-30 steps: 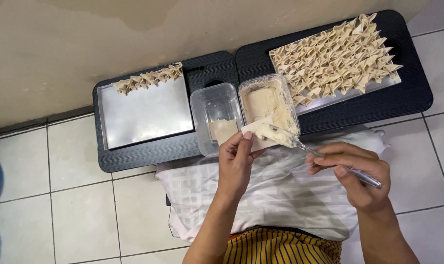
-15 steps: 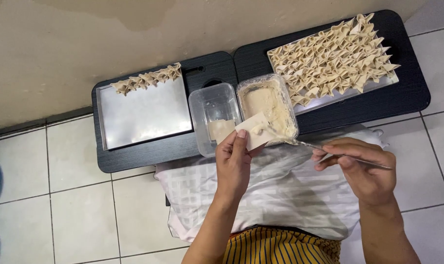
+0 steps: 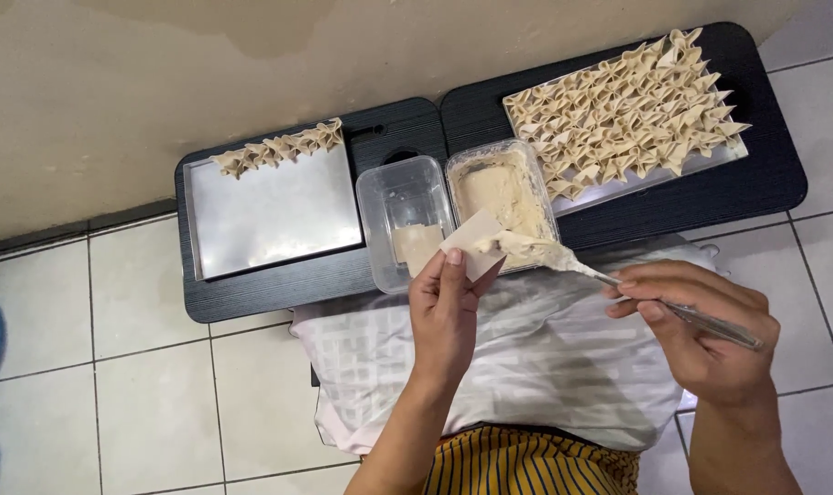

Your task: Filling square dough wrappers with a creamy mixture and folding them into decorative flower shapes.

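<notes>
View from above. The left hand point(image 3: 449, 316) is raised palm-up, its fingers curled loosely under a pale square dough wrapper point(image 3: 471, 243), which it holds by the near corner with the thumb on top. The right hand point(image 3: 705, 335) is closed in a pinch around the handle of a slim metal spoon point(image 3: 673, 307); the spoon's bowl, loaded with pale creamy filling point(image 3: 526, 247), touches the upper face of the wrapper. The wrapper thus lies between the two hands, above the left fingertips and at the far end of the spoon.

Just beyond the wrapper stands a clear rectangular plastic tub of the same filling point(image 3: 499, 183); beside it, toward the left hand's side, a second clear tub holding a stack of square wrappers point(image 3: 407, 220). Farther beyond the right hand, a metal tray point(image 3: 710, 165) is packed with folded dumplings point(image 3: 618, 110). Beyond the left hand, a second metal tray point(image 3: 270, 220) carries one row of folded dumplings point(image 3: 279, 147) along its far edge. Both trays rest on low black tables point(image 3: 252, 293). A white cloth point(image 3: 526, 357) covers the lap beneath the hands.
</notes>
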